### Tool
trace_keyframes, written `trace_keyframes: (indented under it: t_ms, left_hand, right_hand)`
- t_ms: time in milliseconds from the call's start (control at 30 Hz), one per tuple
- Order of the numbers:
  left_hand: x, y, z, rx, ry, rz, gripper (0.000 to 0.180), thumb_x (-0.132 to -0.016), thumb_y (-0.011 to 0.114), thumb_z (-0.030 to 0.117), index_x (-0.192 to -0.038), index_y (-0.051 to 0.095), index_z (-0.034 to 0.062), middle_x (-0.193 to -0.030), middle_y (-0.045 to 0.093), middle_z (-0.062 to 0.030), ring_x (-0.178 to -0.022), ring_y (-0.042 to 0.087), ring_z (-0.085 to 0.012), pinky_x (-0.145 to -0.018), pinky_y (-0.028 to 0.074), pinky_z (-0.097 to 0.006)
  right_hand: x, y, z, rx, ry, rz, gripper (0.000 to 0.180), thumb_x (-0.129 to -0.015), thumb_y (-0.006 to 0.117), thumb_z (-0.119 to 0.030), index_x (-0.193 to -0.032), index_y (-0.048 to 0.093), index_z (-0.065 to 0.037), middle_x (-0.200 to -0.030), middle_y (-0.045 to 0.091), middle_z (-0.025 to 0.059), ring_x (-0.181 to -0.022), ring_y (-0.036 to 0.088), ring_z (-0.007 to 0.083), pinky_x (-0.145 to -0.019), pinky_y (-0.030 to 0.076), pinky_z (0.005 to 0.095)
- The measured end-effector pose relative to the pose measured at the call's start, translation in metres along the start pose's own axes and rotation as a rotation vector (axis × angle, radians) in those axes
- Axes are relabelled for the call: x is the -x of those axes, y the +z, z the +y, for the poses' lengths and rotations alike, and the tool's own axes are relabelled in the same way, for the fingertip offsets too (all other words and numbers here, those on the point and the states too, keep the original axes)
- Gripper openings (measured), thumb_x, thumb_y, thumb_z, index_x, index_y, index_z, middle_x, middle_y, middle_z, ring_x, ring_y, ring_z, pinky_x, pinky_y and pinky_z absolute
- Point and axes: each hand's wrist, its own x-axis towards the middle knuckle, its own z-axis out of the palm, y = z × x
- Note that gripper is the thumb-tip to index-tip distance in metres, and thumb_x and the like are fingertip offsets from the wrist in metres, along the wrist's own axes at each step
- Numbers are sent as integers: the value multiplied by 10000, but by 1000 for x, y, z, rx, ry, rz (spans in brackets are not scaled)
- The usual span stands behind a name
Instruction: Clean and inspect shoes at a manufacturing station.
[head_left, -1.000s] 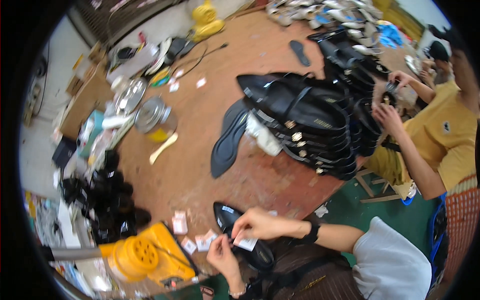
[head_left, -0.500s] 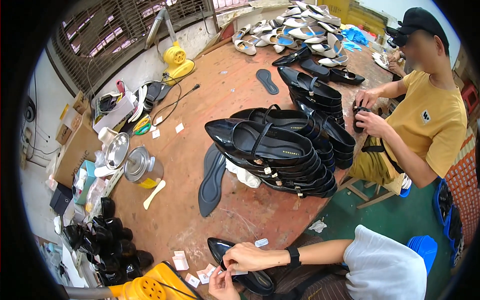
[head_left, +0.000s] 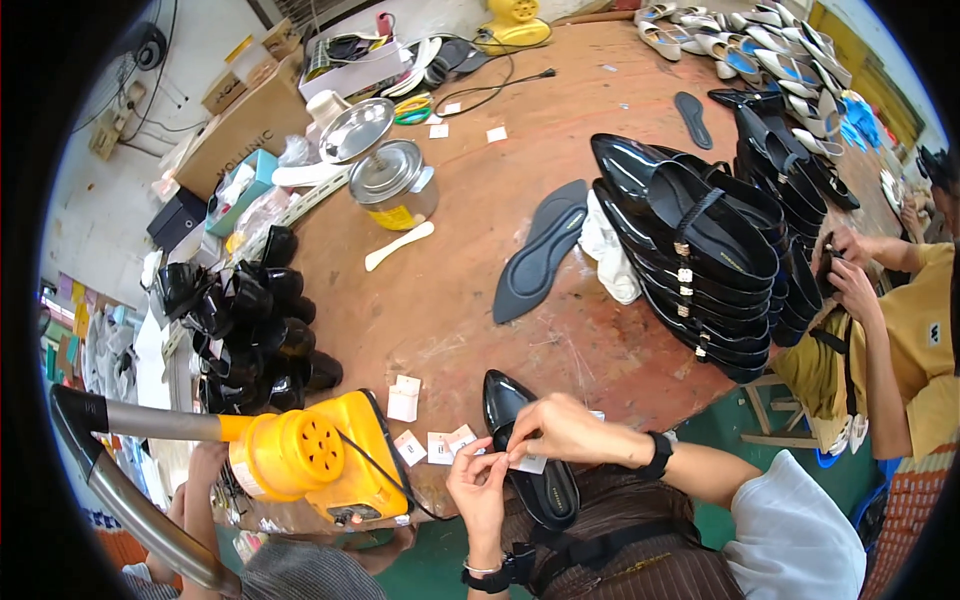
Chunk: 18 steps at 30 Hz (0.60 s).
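A single black pointed shoe (head_left: pixel 507 398) with a strap lies at the table's front edge against my brown apron, toe pointing away. Over its middle, my right hand (head_left: pixel 560 430) pinches at a small white tag (head_left: pixel 530 463) just above the insole. My left hand (head_left: pixel 477 488) is beside the shoe, its thumb and fingertips pinched together close to my right fingertips. What lies between the left fingertips is too small to make out. Several white tags (head_left: pixel 439 448) are scattered on the table left of the shoe, near a small stack of white cards (head_left: pixel 404 398).
Stacked black shoes (head_left: pixel 690 260) stand to the right beside grey insoles (head_left: pixel 540 255). A yellow blower (head_left: pixel 320 455) with a metal pipe is at left, before piled black shoes (head_left: pixel 260 330). A lidded can (head_left: pixel 392 185) stands farther back. A co-worker in yellow (head_left: pixel 900 340) handles a shoe.
The view has turned down and left, so the table's contents appear shifted right and more of my apron shows. My hands stay together over the shoe, fingers pinched.
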Motion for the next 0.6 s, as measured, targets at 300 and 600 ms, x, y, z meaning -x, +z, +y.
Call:
trace_keyframes:
  t_ms: [300, 600]
  left_hand:
    - [28, -9, -7, -765, 47, -273, 378, -896, 703, 148, -1194, 521, 3, -667, 646, -142, -582, 646, -249, -536, 485, -371]
    - [-57, -63, 141, 90, 148, 105, 245, -933, 640, 84, -1151, 560, 4, -1017, 591, -19, -919, 553, -109, -843, 477, -263]
  right_hand:
    - [-107, -120, 74, 1024, -26, 332, 613, -647, 709, 19, -1233, 579, -106, -1454, 455, 156, -1397, 355, 406, -1100, 351, 571]
    - [-128, -133, 67, 1150, -1, 144, 646, -621, 779, -55, -1210, 515, -59, -1229, 566, 146, -1281, 473, 367, -1140, 309, 544]
